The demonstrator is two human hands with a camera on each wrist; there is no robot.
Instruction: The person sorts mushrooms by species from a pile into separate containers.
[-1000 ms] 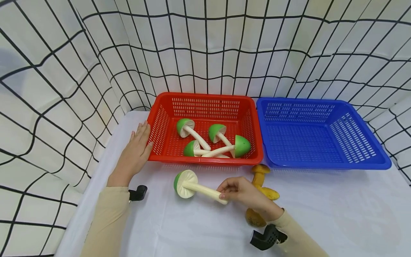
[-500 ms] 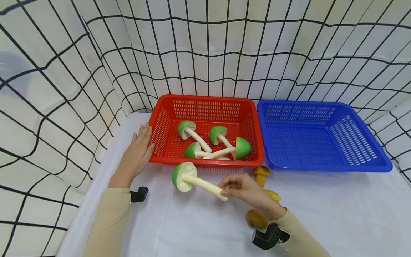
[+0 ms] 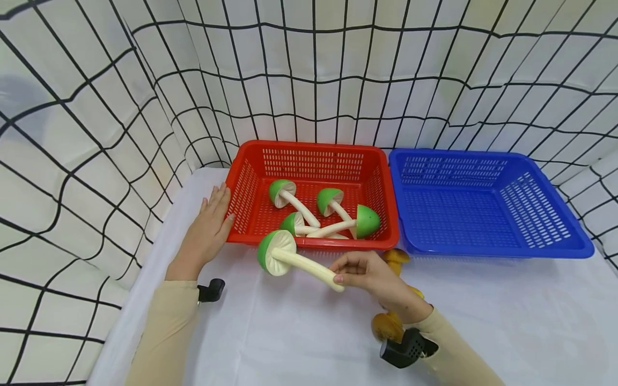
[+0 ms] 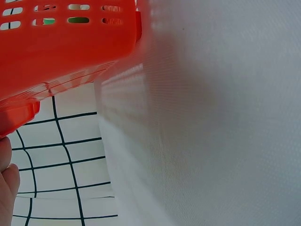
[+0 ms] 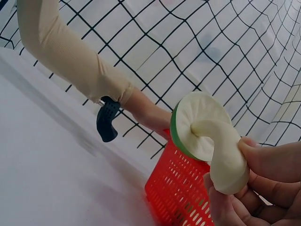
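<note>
My right hand [image 3: 362, 276] pinches the stem end of a green-capped toy mushroom [image 3: 309, 265], held up in front of the red basket [image 3: 347, 244]. In the right wrist view the thumb and fingers grip the pale stem [image 5: 228, 160], and the cap's ribbed underside faces the camera. My left hand [image 3: 205, 230] rests with straight fingers against the left side of the red basket. Several similar green mushrooms [image 3: 368, 221] lie inside that basket. In the left wrist view only a bit of the left hand [image 4: 7, 183] shows beside the red rim.
A blue basket [image 3: 492, 251] stands to the right, touching or nearly touching the red one. Brown and yellow toy mushrooms [image 3: 386, 326] lie on the white cloth under the right forearm, partly hidden. Black grid netting over white sheeting [image 3: 314, 69] encloses the back and left.
My right hand has lifted the green-capped mushroom up toward the red basket's front edge, its cap rising and shifting slightly left. The left hand stays against the basket.
</note>
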